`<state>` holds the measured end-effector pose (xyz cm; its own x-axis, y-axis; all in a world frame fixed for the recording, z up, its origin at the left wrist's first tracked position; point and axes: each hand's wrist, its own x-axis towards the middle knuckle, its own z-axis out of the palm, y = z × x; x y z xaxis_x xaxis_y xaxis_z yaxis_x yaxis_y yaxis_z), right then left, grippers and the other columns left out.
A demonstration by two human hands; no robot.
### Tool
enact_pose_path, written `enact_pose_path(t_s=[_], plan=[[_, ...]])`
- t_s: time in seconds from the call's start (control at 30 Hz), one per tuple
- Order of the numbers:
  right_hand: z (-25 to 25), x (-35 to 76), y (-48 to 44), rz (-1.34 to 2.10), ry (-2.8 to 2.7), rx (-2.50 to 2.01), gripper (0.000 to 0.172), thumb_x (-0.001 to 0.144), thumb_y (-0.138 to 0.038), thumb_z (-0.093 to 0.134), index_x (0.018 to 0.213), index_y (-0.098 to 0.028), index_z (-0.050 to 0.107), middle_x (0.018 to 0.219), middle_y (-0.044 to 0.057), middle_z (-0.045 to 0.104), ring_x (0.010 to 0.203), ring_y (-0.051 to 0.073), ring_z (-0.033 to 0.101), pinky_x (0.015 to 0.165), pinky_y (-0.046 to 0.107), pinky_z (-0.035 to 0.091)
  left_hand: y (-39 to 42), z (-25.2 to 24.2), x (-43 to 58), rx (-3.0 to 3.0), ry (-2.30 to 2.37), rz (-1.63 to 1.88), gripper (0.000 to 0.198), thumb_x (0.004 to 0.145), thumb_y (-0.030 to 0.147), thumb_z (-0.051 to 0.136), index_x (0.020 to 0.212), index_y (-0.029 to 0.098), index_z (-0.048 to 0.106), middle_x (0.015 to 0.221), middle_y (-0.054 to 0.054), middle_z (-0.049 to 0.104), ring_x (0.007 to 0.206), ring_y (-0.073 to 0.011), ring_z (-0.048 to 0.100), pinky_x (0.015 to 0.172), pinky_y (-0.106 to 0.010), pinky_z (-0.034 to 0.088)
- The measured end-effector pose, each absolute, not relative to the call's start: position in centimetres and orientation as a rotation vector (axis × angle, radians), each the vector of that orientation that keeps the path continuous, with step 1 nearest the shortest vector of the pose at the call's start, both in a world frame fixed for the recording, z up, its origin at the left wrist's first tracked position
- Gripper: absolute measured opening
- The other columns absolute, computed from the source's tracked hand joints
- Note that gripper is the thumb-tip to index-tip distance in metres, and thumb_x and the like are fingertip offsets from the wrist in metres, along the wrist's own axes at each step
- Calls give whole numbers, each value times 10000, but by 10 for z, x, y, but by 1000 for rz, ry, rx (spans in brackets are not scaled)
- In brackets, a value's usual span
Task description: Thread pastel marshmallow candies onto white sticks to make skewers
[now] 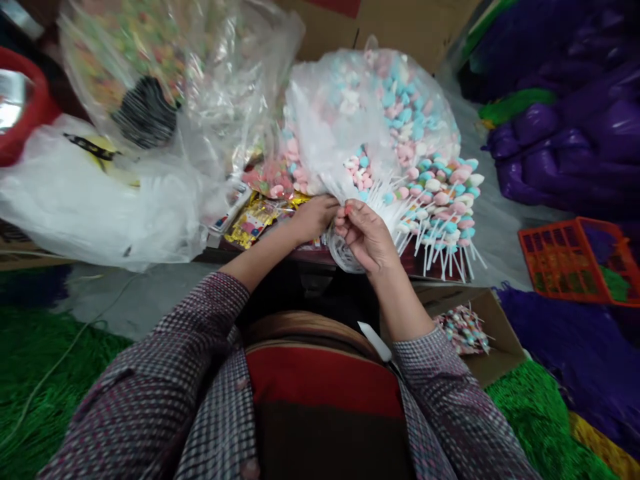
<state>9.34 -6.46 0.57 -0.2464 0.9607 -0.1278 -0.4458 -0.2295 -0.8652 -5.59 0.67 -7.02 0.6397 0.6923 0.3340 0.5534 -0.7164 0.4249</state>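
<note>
My left hand (318,217) is closed at the table's front edge, its fingertips meeting those of my right hand; what it holds is hidden. My right hand (371,237) pinches a small red piece (349,209) between thumb and forefinger. Just right of the hands lie many thin white sticks (393,203). Further right, pink, blue and white puffy pieces on sticks (445,193) are heaped with stick ends over the edge. A clear looped plastic thing (344,252) hangs below my fingers. Behind the hands stands a clear bag of pink and blue pieces (400,100).
Gold packets (255,220) lie left of my hands. A large bag of coloured pieces (145,40) and white plastic bags (100,207) fill the left. An open cardboard box (493,360) with stick pieces stands low right, near an orange basket (565,260) and purple bundles (565,133).
</note>
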Motion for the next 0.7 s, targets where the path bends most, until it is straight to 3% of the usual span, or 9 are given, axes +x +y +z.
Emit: enact_pose_path(t_s=[0.2, 0.43, 0.53, 0.63, 0.7], plan=[[47, 62, -20, 1535, -1012, -898, 373, 722, -449, 907, 922, -239, 672, 793, -56, 695, 670, 58, 643, 592, 150, 530, 2, -75, -53, 2579, 1120, 725, 299, 1006, 135, 512, 1196, 108, 742, 1244, -158, 753, 1206, -257, 686, 1067, -387, 528], [62, 1, 60, 1272, -1419, -1008, 87, 930, -287, 621, 993, -227, 617, 938, -23, 764, 528, 48, 565, 457, 161, 399, -2, -75, -56, 2642, 1083, 711, 273, 985, 135, 570, 1187, 147, 752, 1256, -121, 758, 1221, -258, 683, 1088, -412, 527], [56, -18, 77, 1044, -1719, -1175, 129, 952, -205, 509, 978, -204, 635, 943, 5, 773, 598, 94, 628, 583, 214, 519, -4, -75, -57, 2626, 1081, 728, 279, 983, 129, 571, 1196, 153, 750, 1253, -116, 761, 1207, -257, 692, 1077, -402, 535], [58, -26, 79, 616, -2073, -1428, 222, 922, -147, 502, 1004, -190, 703, 1001, 78, 798, 907, 225, 744, 837, 346, 589, -4, -75, -57, 2586, 1071, 760, 303, 986, 103, 549, 1217, 139, 742, 1237, -126, 767, 1195, -253, 701, 1074, -394, 538], [61, -27, 76, 417, -2260, -1589, 260, 886, -136, 540, 1029, -194, 749, 1021, 116, 808, 1013, 296, 751, 901, 403, 580, -2, -73, -56, 2565, 1032, 754, 305, 978, 67, 532, 1181, 125, 751, 1219, -131, 773, 1183, -245, 706, 1077, -378, 535]])
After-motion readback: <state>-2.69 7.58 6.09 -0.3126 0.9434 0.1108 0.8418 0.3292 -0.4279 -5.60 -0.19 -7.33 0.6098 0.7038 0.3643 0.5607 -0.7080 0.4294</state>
